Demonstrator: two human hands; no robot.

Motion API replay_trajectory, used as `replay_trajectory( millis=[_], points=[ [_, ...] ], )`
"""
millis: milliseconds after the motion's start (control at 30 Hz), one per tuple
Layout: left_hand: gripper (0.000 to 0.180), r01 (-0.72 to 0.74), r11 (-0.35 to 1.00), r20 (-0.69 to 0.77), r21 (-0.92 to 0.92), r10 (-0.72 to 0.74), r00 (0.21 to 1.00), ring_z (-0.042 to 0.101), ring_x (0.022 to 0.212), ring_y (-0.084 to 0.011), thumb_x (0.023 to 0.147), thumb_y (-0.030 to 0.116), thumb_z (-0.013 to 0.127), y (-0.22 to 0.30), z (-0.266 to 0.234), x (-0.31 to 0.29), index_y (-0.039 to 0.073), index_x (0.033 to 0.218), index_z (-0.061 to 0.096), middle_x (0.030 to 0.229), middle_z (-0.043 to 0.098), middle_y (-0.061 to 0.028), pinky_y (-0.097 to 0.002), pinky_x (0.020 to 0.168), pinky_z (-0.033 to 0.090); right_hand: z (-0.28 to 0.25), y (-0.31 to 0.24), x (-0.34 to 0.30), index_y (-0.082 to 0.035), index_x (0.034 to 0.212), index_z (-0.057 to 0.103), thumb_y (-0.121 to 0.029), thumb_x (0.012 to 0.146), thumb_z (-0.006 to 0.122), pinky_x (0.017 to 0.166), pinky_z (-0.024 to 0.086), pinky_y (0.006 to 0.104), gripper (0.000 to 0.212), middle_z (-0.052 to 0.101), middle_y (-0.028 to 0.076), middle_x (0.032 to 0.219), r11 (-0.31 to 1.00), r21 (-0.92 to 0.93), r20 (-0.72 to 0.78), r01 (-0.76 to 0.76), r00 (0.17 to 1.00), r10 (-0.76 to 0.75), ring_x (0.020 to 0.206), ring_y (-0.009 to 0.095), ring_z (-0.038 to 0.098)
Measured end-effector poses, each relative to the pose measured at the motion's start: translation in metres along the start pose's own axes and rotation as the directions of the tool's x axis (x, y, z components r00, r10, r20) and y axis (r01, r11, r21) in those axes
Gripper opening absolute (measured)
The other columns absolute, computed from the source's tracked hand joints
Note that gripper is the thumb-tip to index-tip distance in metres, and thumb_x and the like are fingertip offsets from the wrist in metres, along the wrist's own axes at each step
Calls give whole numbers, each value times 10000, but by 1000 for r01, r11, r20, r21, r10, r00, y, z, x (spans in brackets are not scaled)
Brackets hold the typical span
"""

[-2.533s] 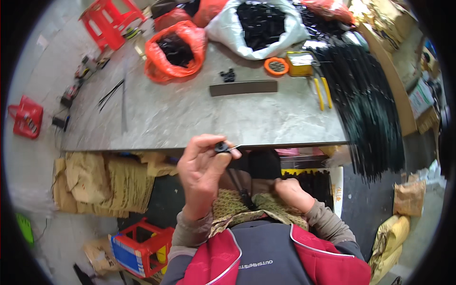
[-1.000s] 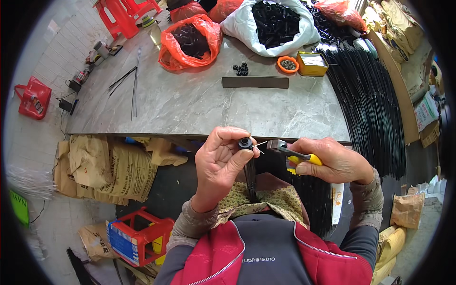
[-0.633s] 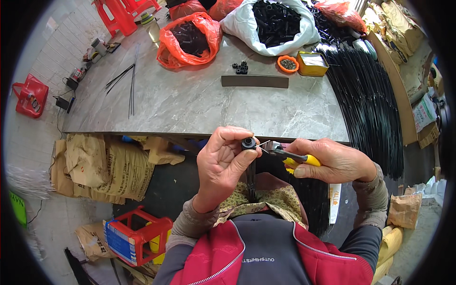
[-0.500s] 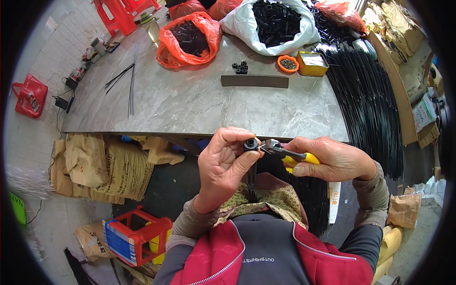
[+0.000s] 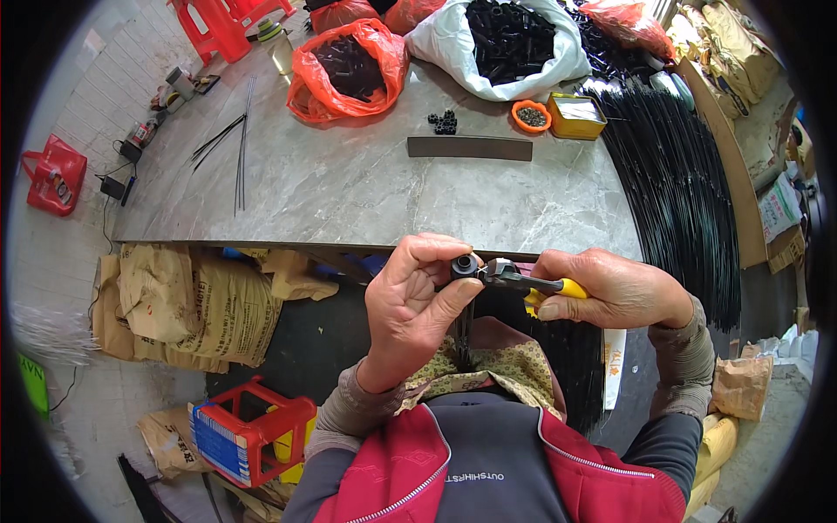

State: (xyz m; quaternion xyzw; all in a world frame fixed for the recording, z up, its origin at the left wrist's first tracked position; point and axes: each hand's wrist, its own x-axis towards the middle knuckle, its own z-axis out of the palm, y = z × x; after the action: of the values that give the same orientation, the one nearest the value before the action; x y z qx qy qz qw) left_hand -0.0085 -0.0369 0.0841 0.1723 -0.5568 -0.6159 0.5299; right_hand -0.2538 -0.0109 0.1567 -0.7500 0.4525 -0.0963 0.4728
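Observation:
Between the thumb and fingertips of my left hand (image 5: 410, 305) is a small black ring-ended part (image 5: 464, 264), its round opening facing up. My right hand (image 5: 610, 288) grips pliers (image 5: 532, 281) with yellow handles. Their metal jaws meet the right side of the part, where a thin light wire or pin shows; how far the jaws are closed is too small to tell. Dark thin rods (image 5: 465, 336) hang below the part toward my lap. Both hands are just in front of the table's near edge.
On the grey table (image 5: 331, 183) lie a dark flat strip (image 5: 469, 148), small black pieces (image 5: 443, 122), an orange bowl (image 5: 531, 116) and a yellow tin (image 5: 575, 116). Behind stand a red bag (image 5: 349, 74) and a white sack (image 5: 497, 48) of black parts. Long black rods (image 5: 676, 192) drape at right.
The plier jaws have come up against the part, covering most of the thin wire ends that stuck out before. My left hand has barely shifted.

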Motion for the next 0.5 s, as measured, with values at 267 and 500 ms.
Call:
replay_trajectory(
  millis=[267,500],
  points=[
    [296,-25,999,-14,30,25,1000,590,1022,-138,902,-114,636,-4,1,-2,-60,1166,515,1133,560,-113,-265,922,485,9,4,0,-14,1079,529,-334,861,759,625,489,391,450,639,168,777,989,-136,-177,56,981,-80,718,357,656],
    [290,-67,984,-58,165,77,995,600,1012,-151,911,-108,615,-7,4,-5,-64,1174,500,1151,546,-138,-277,900,513,17,0,0,-6,1148,519,-215,758,822,589,514,369,536,657,150,843,845,-526,-360,-96,926,-118,750,303,691]
  ],
)
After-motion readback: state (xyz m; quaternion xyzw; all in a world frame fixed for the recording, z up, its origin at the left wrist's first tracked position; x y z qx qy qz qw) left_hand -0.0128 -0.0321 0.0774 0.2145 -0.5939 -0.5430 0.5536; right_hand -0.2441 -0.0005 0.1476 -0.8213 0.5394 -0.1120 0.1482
